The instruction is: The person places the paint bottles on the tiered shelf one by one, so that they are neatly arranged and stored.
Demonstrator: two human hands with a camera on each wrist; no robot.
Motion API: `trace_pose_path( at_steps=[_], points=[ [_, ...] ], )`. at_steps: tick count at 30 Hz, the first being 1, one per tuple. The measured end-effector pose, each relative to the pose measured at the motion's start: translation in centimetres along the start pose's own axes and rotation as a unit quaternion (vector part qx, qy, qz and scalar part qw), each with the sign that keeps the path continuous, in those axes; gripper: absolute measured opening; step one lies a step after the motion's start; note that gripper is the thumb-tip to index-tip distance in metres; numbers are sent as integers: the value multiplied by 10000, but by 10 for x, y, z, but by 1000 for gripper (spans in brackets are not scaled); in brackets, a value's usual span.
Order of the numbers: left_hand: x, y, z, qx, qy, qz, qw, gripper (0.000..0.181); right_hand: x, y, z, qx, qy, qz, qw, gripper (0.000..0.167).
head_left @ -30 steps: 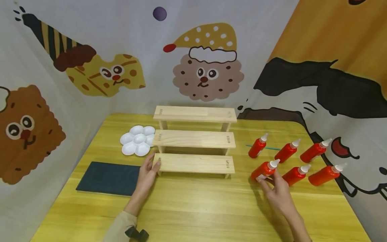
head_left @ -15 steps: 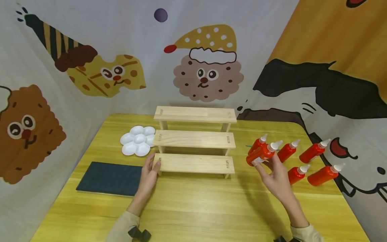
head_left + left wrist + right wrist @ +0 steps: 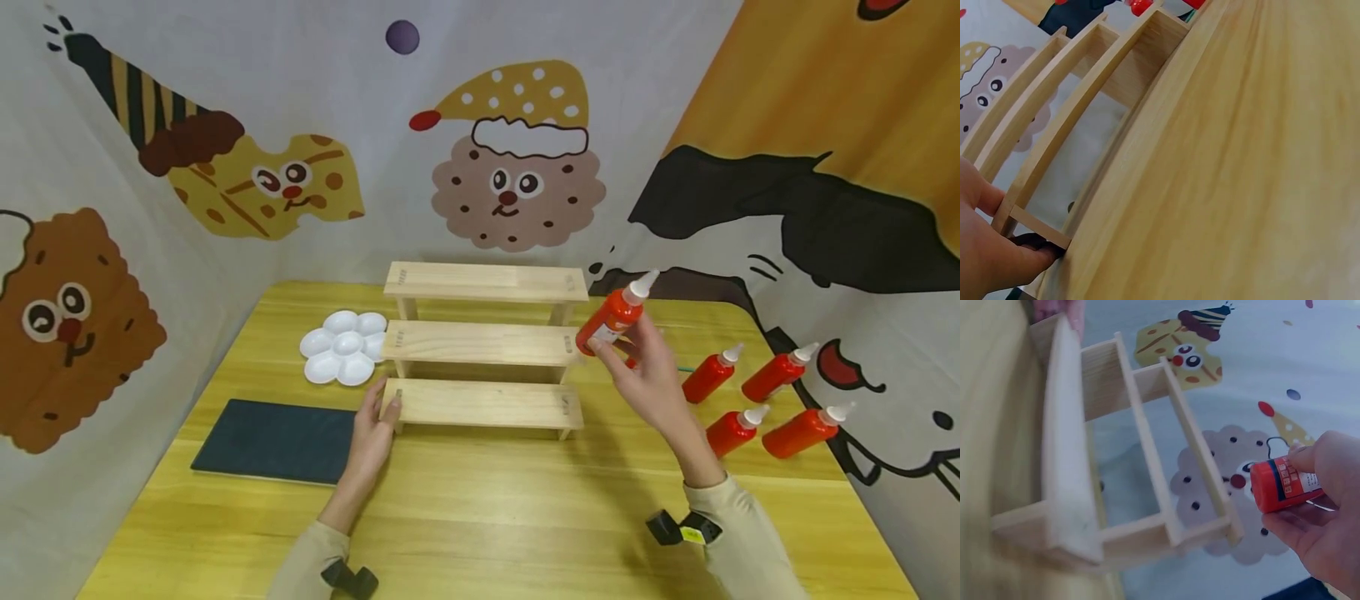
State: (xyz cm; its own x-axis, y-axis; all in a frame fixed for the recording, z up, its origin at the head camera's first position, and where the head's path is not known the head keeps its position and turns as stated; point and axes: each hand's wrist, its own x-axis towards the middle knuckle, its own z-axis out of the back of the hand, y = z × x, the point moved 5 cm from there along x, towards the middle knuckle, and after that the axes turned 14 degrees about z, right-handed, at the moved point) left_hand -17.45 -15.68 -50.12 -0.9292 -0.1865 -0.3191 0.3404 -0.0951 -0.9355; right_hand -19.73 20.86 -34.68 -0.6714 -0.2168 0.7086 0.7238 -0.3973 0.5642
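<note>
My right hand [image 3: 651, 377] grips a red squeeze bottle [image 3: 609, 321] with a white pointed nozzle, held in the air by the right end of the wooden three-step rack [image 3: 483, 343]. In the right wrist view the bottle's base and printed label [image 3: 1288, 480] show between thumb and fingers. At the rack's left end my left hand [image 3: 372, 433] holds the lowest step, thumb on top; in the left wrist view its fingers [image 3: 1029, 259] wrap that corner. Several more red bottles [image 3: 708, 377] stand on the table at the right, one of them mostly hidden behind my right hand.
Left of the rack lies a white flower-shaped palette [image 3: 343, 348]. A dark flat board [image 3: 277, 440] is in front of it, beside my left hand. Behind the right hand a thin teal stick [image 3: 686, 368] partly shows. A printed cloth [image 3: 510, 192] hangs behind the yellow wooden table [image 3: 480, 517].
My right hand has lifted the red bottle off the table from the front of the group and carried it up and left towards the rack. The left hand stays on the rack's corner.
</note>
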Motion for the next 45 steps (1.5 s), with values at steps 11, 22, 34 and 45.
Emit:
trace_pose_path(
  at_steps=[11,22,34,45],
  points=[
    [0,1,1,-8,34,47,10000,55,63,5,-48,425,216,-48,9989,45],
    [-1,-2,-3,-180,94,42,9998,57,114,2,-101,875,640,-181,9939,48],
    [1,-1,-4,-178,47,-10,9998,56,152,2,-159,739,1249,59,9894,49],
    [0,2,-4,-245,60,123,9996,56,158,-6,-201,814,1537,-291,9843,55]
  ],
)
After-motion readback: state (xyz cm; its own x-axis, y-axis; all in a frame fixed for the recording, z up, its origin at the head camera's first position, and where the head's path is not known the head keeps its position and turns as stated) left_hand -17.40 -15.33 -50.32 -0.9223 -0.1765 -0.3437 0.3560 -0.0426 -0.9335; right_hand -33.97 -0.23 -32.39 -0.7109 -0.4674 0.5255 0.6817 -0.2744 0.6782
